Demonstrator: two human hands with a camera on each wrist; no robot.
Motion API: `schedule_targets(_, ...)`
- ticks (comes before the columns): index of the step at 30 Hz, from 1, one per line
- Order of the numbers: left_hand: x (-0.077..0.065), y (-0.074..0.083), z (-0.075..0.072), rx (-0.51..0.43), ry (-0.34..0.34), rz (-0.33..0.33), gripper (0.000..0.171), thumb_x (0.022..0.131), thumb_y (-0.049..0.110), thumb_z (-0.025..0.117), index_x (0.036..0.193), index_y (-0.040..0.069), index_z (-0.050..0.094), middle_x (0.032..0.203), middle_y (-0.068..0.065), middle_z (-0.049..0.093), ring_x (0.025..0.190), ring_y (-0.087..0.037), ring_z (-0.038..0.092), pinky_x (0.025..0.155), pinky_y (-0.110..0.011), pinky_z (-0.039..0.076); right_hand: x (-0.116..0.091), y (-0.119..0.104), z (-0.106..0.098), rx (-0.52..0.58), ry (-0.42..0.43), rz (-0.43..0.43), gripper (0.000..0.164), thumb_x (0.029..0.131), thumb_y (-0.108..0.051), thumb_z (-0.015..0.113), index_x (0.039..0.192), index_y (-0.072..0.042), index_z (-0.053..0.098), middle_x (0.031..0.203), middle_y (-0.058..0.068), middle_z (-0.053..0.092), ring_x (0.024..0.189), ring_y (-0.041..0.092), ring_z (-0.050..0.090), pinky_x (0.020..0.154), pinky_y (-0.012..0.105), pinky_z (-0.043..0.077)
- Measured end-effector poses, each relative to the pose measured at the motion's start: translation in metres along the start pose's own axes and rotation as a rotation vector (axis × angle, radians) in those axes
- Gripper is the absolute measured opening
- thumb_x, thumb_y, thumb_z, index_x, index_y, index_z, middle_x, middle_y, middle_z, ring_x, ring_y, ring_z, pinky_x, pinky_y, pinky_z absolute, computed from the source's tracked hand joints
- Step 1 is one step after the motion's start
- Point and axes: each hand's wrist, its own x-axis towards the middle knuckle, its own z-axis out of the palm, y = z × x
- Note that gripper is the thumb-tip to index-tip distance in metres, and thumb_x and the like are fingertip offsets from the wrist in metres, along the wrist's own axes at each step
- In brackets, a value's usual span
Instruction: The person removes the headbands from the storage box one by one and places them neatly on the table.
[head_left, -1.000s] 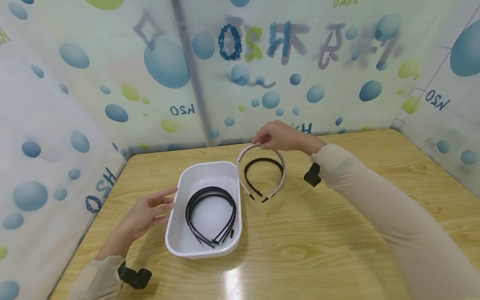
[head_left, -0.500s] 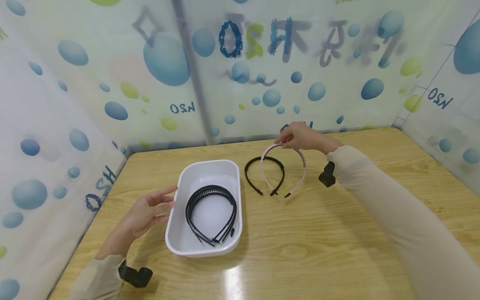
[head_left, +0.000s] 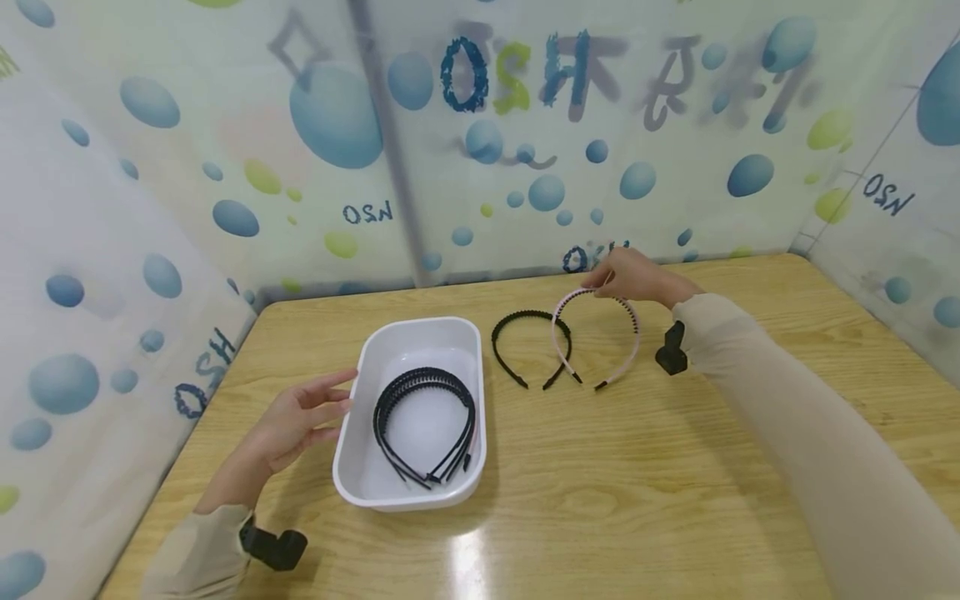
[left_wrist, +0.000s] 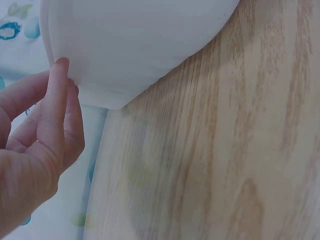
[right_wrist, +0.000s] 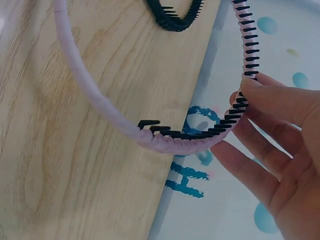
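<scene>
My right hand (head_left: pixel 633 277) pinches a pink headband (head_left: pixel 636 337) by the top of its arch. In the right wrist view, thumb and fingers grip the headband (right_wrist: pixel 80 75), and black comb teeth line its inner side. Its two dark-tipped ends point down towards the table, and its left side overlaps a black headband (head_left: pixel 528 314) lying there. My left hand (head_left: pixel 296 425) has its fingertips against the left side of a white plastic bin (head_left: pixel 405 505). The left wrist view shows those fingers (left_wrist: pixel 56 100) loosely extended at the bin's wall. Several black headbands (head_left: pixel 423 377) lie nested inside the bin.
The wooden table (head_left: pixel 600 492) runs back to a printed curtain (head_left: pixel 300 225) with blue and green spots, which also closes off both sides. A black wrist camera (head_left: pixel 275 548) sits on the left sleeve, another wrist camera (head_left: pixel 672 350) on the right.
My right hand has moved right with the pink headband, from beside the bin past the black headband on the table. The left hand has stayed at the bin.
</scene>
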Motion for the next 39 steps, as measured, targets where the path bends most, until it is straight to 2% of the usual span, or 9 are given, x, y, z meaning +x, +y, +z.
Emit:
schedule_targets(5, 0.001, 0.0, -0.001, -0.005, 0.0, 0.001, 0.056, 0.09, 0.011, 0.06, 0.14, 0.003, 0.035, 0.112, -0.013, 0.052, 0.09, -0.011, 0.06, 0.074, -0.026, 0.054, 0.0, 0.006, 0.0, 0.006, -0.006, 0.022, 0.023, 0.086, 0.003, 0.06, 0.108, 0.005, 0.065, 0.103, 0.021, 0.064, 0.092, 0.035, 0.06, 0.069, 0.04, 0.054)
schedule_targets(17, 0.004, 0.001, 0.0, -0.013, -0.007, -0.007, 0.056, 0.09, 0.009, 0.06, 0.14, 0.003, 0.035, 0.109, -0.009, 0.052, 0.09, -0.011, 0.06, 0.075, -0.027, 0.054, 0.006, 0.023, -0.004, -0.007, -0.055, 0.049, 0.023, 0.085, 0.005, 0.058, 0.107, 0.005, 0.065, 0.104, 0.021, 0.063, 0.09, 0.033, 0.061, 0.071, 0.042, 0.054)
schedule_targets(25, 0.001, 0.001, -0.002, -0.021, -0.015, -0.002, 0.054, 0.09, 0.009, 0.059, 0.139, 0.007, 0.039, 0.11, -0.009, 0.052, 0.093, -0.011, 0.06, 0.077, -0.027, 0.053, 0.019, 0.03, 0.001, -0.037, -0.094, 0.057, 0.021, 0.085, 0.005, 0.059, 0.104, 0.004, 0.067, 0.102, 0.021, 0.064, 0.093, 0.035, 0.059, 0.077, 0.045, 0.052)
schedule_targets(34, 0.002, 0.001, -0.003, -0.015, -0.016, -0.003, 0.054, 0.09, 0.01, 0.06, 0.139, 0.007, 0.038, 0.112, -0.009, 0.051, 0.093, -0.011, 0.059, 0.077, -0.027, 0.053, 0.026, 0.035, 0.009, -0.046, -0.138, 0.038, 0.021, 0.084, 0.009, 0.057, 0.102, 0.006, 0.067, 0.103, 0.022, 0.063, 0.093, 0.036, 0.059, 0.077, 0.045, 0.052)
schedule_targets(39, 0.004, 0.0, -0.004, 0.001, -0.001, -0.021, 0.056, 0.089, 0.012, 0.062, 0.139, 0.008, 0.039, 0.113, -0.008, 0.05, 0.093, -0.011, 0.059, 0.077, -0.028, 0.053, 0.028, 0.04, 0.013, -0.036, -0.157, 0.073, 0.022, 0.083, 0.009, 0.058, 0.104, 0.006, 0.066, 0.105, 0.022, 0.062, 0.096, 0.037, 0.057, 0.078, 0.044, 0.052)
